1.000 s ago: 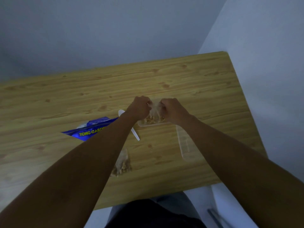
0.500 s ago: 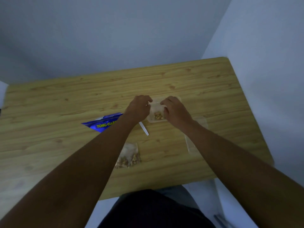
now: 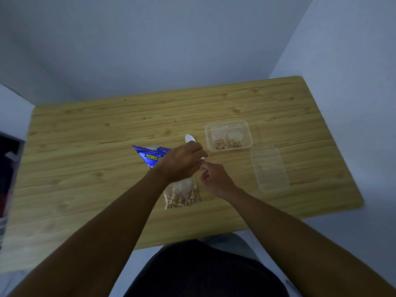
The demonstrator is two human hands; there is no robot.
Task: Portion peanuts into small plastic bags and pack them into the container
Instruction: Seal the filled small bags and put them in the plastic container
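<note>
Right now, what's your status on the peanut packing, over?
Left hand and right hand meet by the spoon, grips unclear. Two peanut bags in container, third bag on table. Lid off, beside it.

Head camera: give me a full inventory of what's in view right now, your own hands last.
table: one, light wood, across the view
container: one, clear, open, right of centre
bagged portions: two, clear with peanuts, side by side inside the container
lid: one, clear, flat on the table, right of the container and nearer
peanut packet: one, blue, partly under the left hand
spoon: one, white, bowl showing beyond the left hand
loose bag: one, clear with peanuts, just nearer than the hands
left hand: over the spoon handle, fingers curled, grip unclear
right hand: beside the left, fingers curled, grip unclear
</note>
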